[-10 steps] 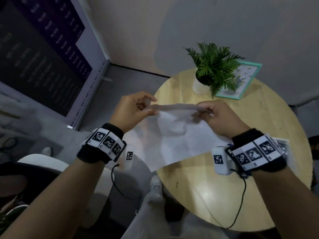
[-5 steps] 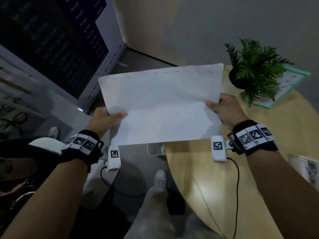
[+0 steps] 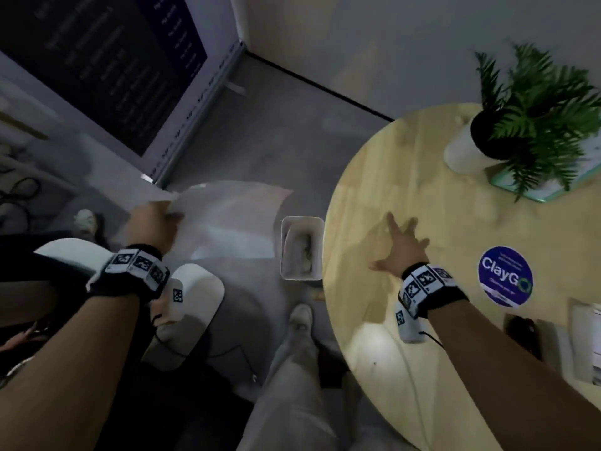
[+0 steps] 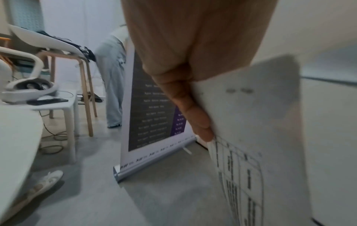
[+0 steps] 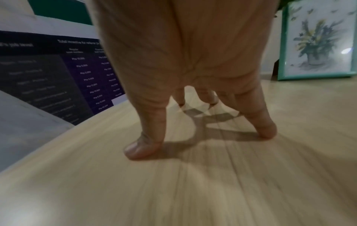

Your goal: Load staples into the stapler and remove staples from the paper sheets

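A person holds paper sheets off to one side while the other hand spreads over a round wooden surface.

The left hand (image 3: 153,222) grips the paper sheets (image 3: 227,219) by one edge, thumb and fingers (image 4: 195,116) pinching them out over the floor, well clear of the surface's (image 3: 374,177) left edge; the left wrist view shows printed tables on the inner sheet. The right hand (image 3: 401,247) is empty, fingers spread wide, with the fingertips (image 5: 267,130) touching the bare wood near the left edge. A potted plant (image 3: 527,115) and a framed picture (image 5: 316,39) stand at the far right edge, and a round blue sticker (image 3: 505,276) lies just right of the right wrist. A small bin (image 3: 300,247) sits on the floor beside the surface.
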The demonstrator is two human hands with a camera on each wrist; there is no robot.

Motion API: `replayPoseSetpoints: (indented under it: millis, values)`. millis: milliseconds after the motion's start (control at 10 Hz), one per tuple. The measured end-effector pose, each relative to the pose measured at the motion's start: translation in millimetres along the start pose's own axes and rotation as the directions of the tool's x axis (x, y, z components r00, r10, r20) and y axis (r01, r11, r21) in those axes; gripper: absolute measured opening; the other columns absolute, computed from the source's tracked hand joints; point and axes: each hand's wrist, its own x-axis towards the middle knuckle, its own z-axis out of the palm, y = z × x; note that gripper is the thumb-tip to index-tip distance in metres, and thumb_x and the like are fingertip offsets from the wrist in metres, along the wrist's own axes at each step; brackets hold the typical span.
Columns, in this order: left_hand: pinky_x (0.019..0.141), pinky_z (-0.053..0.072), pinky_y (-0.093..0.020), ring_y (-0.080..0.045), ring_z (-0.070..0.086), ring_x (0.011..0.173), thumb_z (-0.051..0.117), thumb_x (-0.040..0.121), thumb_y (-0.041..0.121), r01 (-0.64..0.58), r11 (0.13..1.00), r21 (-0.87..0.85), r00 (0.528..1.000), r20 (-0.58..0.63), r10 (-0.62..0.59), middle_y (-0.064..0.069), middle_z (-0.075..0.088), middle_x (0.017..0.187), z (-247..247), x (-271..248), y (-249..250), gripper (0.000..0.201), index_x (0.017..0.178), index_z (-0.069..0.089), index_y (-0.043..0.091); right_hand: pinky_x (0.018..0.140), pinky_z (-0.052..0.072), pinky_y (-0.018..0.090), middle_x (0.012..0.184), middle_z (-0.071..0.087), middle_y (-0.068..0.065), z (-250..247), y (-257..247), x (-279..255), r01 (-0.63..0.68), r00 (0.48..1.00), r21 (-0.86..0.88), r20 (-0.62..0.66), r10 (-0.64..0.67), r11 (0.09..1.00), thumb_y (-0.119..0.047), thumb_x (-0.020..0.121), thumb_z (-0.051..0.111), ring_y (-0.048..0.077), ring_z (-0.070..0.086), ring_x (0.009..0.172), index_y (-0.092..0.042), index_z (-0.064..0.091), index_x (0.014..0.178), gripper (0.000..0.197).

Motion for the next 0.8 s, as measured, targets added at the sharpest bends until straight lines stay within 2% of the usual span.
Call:
replayPoseSetpoints:
  millis: [100,200,400,500,600,700,800]
  values:
    - [0.087,0.047,-0.045,-0.047,0.060,0.102,0.057,0.092,0.010,0.017,1.000,0.016,0.996,0.084,-0.018,-0.035,0.065,0.107,46.0,2.9,5.2,0.024,0.109,0.067,-0.004,0.111,0.028,0.059,0.160,-0.022,0.010,5.0,3.5,0.7,0.015,1.000,0.033,-0.021,-0.014,0.999,-0.031,0.075,0.079,0.055,-0.006,0.142,-0.041,-0.011,0.149,0.117]
    - [0.095,0.046,-0.046,-0.045,0.059,0.108,0.057,0.092,0.010,-0.003,1.000,0.019,0.988,0.154,0.000,-0.032,0.064,0.114,97.2,7.5,15.7,0.028,0.116,0.064,-0.004,0.110,0.029,0.058,0.161,-0.021,0.008,6.5,3.8,3.2,0.013,0.999,0.043,-0.031,-0.012,0.999,-0.028,0.076,0.079,0.054,-0.006,0.143,-0.042,-0.011,0.149,0.116]
    - [0.080,0.052,-0.048,-0.046,0.065,0.091,0.052,0.088,-0.001,-0.134,0.988,0.070,0.960,0.258,0.112,-0.033,0.068,0.094,183.4,14.8,40.2,0.020,0.100,0.068,-0.004,0.111,0.027,0.057,0.161,-0.021,0.006,11.3,6.0,9.8,0.021,0.998,0.059,-0.064,-0.017,0.998,-0.024,0.075,0.079,0.052,-0.008,0.143,-0.043,-0.010,0.149,0.117]
    - [0.085,0.051,-0.046,-0.044,0.064,0.099,0.049,0.089,0.000,-0.179,0.980,0.087,0.931,0.337,0.140,-0.031,0.068,0.104,212.7,14.6,49.9,0.027,0.111,0.065,0.000,0.110,0.028,0.058,0.161,-0.021,0.005,12.6,7.8,11.9,0.021,0.998,0.056,-0.067,-0.017,0.998,-0.025,0.075,0.079,0.051,-0.008,0.143,-0.043,-0.010,0.149,0.117]
    - [0.094,0.047,-0.044,-0.042,0.059,0.112,0.050,0.095,0.012,-0.142,0.987,0.079,0.911,0.399,0.099,-0.028,0.062,0.121,222.7,13.1,58.3,0.039,0.134,0.052,0.009,0.110,0.028,0.058,0.160,-0.023,0.005,13.1,7.8,12.2,0.015,0.999,0.068,-0.051,-0.012,0.998,-0.025,0.075,0.079,0.051,-0.009,0.143,-0.044,-0.011,0.148,0.118]
    - [0.096,0.046,-0.043,-0.042,0.057,0.115,0.050,0.097,0.015,-0.155,0.986,0.067,0.922,0.368,0.120,-0.028,0.061,0.123,226.1,15.0,57.3,0.040,0.136,0.050,0.008,0.112,0.027,0.058,0.160,-0.024,0.006,12.3,6.7,12.3,0.005,0.999,0.068,-0.038,-0.003,0.998,-0.026,0.074,0.080,0.052,-0.009,0.143,-0.043,-0.013,0.148,0.120]
    - [0.098,0.044,-0.042,-0.040,0.055,0.118,0.050,0.097,0.014,-0.115,0.991,0.066,0.943,0.320,0.088,-0.026,0.061,0.126,213.0,9.9,51.8,0.036,0.131,0.055,0.006,0.112,0.027,0.062,0.159,-0.026,0.007,11.0,6.0,11.6,0.010,0.999,0.096,-0.038,-0.007,0.995,-0.029,0.074,0.080,0.052,-0.009,0.143,-0.043,-0.015,0.147,0.120]
